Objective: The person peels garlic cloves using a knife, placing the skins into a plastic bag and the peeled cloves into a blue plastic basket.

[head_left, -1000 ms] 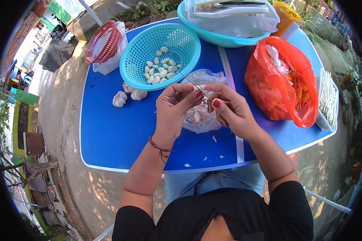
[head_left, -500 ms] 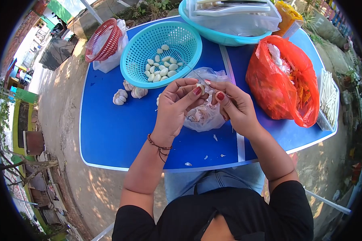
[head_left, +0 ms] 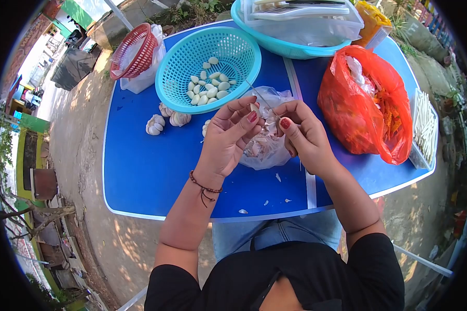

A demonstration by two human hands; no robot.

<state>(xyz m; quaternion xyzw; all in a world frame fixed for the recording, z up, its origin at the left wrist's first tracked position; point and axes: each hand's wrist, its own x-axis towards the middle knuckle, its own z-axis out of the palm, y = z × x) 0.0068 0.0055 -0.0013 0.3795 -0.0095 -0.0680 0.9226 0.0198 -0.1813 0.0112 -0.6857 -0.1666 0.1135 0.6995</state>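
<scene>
My left hand (head_left: 237,127) pinches a garlic clove (head_left: 255,109) between thumb and fingers. In my right hand (head_left: 302,132) is a thin knife (head_left: 263,98), its blade pointing up and to the left. Both hands are over a clear plastic bag (head_left: 267,155) holding garlic skins. Peeled cloves (head_left: 211,89) lie in a turquoise basket (head_left: 168,67) beyond my left hand. Whole garlic bulbs (head_left: 155,125) rest on the blue table (head_left: 140,171) left of my hands.
A red plastic bag (head_left: 347,119) stands at the right, beside a box of white sticks (head_left: 424,124). At the back is a turquoise basin (head_left: 306,52) with a clear container (head_left: 316,28). A red basket (head_left: 149,52) sits back left. Skin scraps (head_left: 243,211) lie near the front edge.
My hands have moved slightly apart. The clove in my left hand is now away from the knife, and more of the blade shows.
</scene>
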